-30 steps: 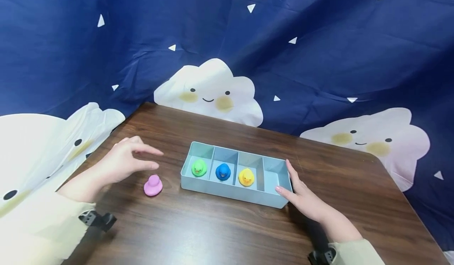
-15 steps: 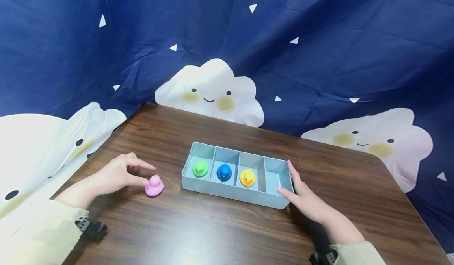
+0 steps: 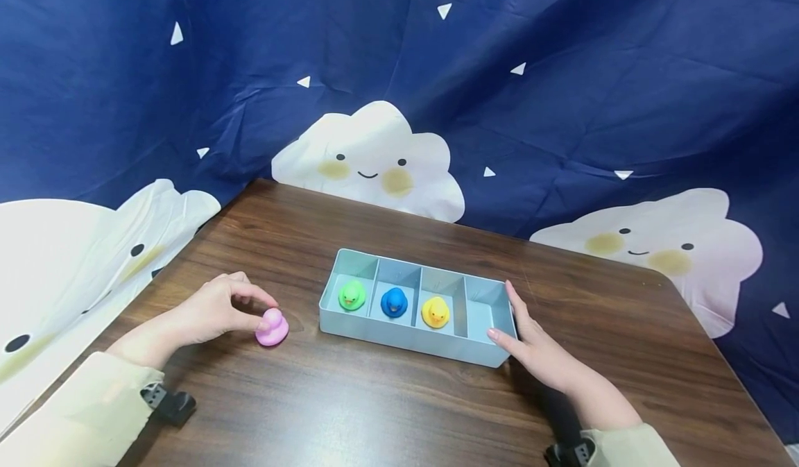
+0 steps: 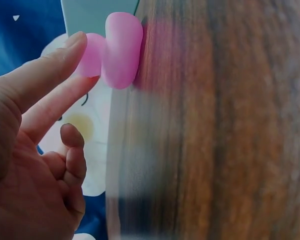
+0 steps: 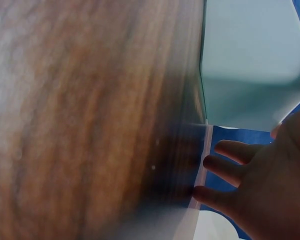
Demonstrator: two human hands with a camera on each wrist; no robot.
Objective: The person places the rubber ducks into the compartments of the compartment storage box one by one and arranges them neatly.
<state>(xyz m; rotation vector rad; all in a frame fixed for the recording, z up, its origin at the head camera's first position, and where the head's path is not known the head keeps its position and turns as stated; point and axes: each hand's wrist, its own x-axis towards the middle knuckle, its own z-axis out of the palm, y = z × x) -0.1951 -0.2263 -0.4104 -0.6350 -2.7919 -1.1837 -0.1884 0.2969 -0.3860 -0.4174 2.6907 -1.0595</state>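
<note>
At the left of the table, my left hand (image 3: 212, 312) pinches the head of a pink toy duck (image 3: 272, 331) between thumb and index finger. The left wrist view shows the duck (image 4: 122, 50) resting on the tabletop, the other fingers curled back from it. A pale blue divided box (image 3: 408, 338) stands mid-table. Its compartments, left to right, hold a green duck (image 3: 352, 295), a blue duck (image 3: 394, 302) and a yellow duck (image 3: 435, 311); the rightmost has none. My right hand (image 3: 539, 349) holds the box's right end, thumb over the front rim, a finger at the far corner.
The brown wooden table (image 3: 387, 411) reaches back to a dark blue curtain (image 3: 499, 51) printed with white clouds. Dark straps with a small device (image 3: 168, 403) sit at both wrists.
My left hand has come down to the pink duck, and its thumb and index finger have closed on the duck's head. The right hand and box stay in place.
</note>
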